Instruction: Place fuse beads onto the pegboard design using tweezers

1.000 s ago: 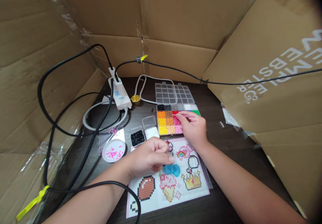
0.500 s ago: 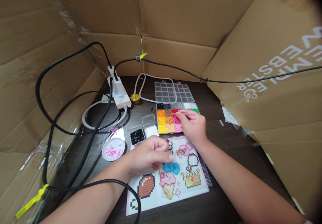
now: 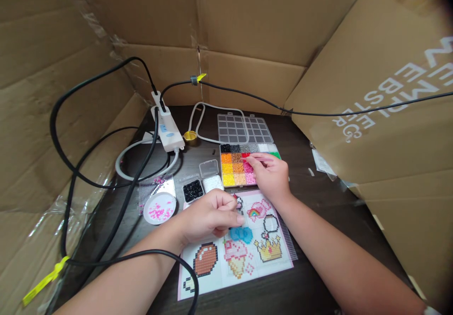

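A thin pink stick-shaped tool (image 3: 264, 159) is at the centre right of the frame, pinched between thumb and fingers of the right hand (image 3: 273, 177). Its tip points left, at the red and brown compartments of a clear plastic box (image 3: 235, 185) filled with coloured beads; I cannot tell if it touches the beads. The left hand (image 3: 216, 213), in the middle, is closed, with the thumb along the curled fingers; whether something small is inside, I cannot tell. It is above a white sheet with pink border (image 3: 212, 284), printed with pixel pictures, among them a crown and an ice cream.

Left of centre are two small clear boxes, one with black beads (image 3: 193, 191), one with white beads (image 3: 212, 183). Beside them, a round white dish (image 3: 170, 216) contains pink pieces. Farther, in the upper left, a white power strip (image 3: 170, 131) lies on the dark table (image 3: 332, 206), with brown cardboard walls (image 3: 247, 17) around.
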Demonstrator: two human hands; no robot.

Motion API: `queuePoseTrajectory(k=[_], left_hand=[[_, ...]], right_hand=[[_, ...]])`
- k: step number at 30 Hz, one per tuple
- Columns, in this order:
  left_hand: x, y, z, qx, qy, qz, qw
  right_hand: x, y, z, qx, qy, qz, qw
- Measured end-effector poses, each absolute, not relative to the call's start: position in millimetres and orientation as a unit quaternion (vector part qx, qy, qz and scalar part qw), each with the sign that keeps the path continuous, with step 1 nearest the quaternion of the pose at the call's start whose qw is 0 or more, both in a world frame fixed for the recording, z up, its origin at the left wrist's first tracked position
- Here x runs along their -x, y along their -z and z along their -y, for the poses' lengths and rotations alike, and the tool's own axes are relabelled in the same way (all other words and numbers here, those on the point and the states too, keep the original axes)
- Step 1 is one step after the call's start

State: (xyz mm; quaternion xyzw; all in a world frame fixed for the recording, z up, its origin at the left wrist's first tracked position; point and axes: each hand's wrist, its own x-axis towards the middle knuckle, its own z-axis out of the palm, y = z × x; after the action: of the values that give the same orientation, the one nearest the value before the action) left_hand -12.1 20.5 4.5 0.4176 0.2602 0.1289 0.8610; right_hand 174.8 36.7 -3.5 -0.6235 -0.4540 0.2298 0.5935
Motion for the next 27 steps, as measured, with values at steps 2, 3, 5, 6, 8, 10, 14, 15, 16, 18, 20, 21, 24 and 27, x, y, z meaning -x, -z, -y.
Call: queuePoseTrajectory(k=[2, 3, 5, 6, 8, 10, 14, 15, 16, 18, 20, 21, 24, 27], left_hand=[[12, -5, -20, -0.418, -0.131, -0.258, 0.861], [11, -6, -20, -0.417, -0.132, -0.258, 0.862], [11, -7, -20, -0.413, -0.132, -0.254, 0.864], [11, -7, -20, -0.411, -0.133, -0.252, 0.866], [11, -7, -20, -0.409, -0.134, -0.251, 0.867], [10, -6, -20, -0.409, -0.134, -0.249, 0.868], [10, -6, -21, -0.404, -0.135, -0.241, 0.872], [10, -5, -21, -0.403, -0.137, -0.239, 0.873], [10, -5, -22, -0.403, -0.136, -0.237, 0.874], [9, -6, -22, -0.402, -0.131, -0.232, 0.876], [8, -6, -22, -0.404, -0.131, -0.229, 0.876], [8, -6, -22, -0.405, -0.133, -0.23, 0.875], [7, -7, -22, -0.408, -0.134, -0.229, 0.874], [7, -8, -21, -0.401, -0.132, -0.221, 0.879]], right_hand=[[-175, 3, -37, 0.624, -0.233, 0.45, 0.595], [-174, 2, -37, 0.623, -0.235, 0.447, 0.597], [-174, 0, -36, 0.621, -0.237, 0.44, 0.604], [-175, 0, -36, 0.62, -0.239, 0.436, 0.607], [-176, -2, -34, 0.619, -0.244, 0.425, 0.613], [-178, -6, -31, 0.621, -0.246, 0.416, 0.617], [-187, -18, -20, 0.597, -0.235, 0.42, 0.641], [-190, -23, -16, 0.586, -0.232, 0.419, 0.653], [-193, -28, -10, 0.575, -0.228, 0.416, 0.666], [-198, -37, 4, 0.561, -0.217, 0.408, 0.687], [-202, -43, 23, 0.558, -0.21, 0.404, 0.694], [-203, -45, 34, 0.563, -0.211, 0.401, 0.692], [-206, -40, 72, 0.595, -0.218, 0.376, 0.676], [-206, -26, 105, 0.646, -0.227, 0.34, 0.645]])
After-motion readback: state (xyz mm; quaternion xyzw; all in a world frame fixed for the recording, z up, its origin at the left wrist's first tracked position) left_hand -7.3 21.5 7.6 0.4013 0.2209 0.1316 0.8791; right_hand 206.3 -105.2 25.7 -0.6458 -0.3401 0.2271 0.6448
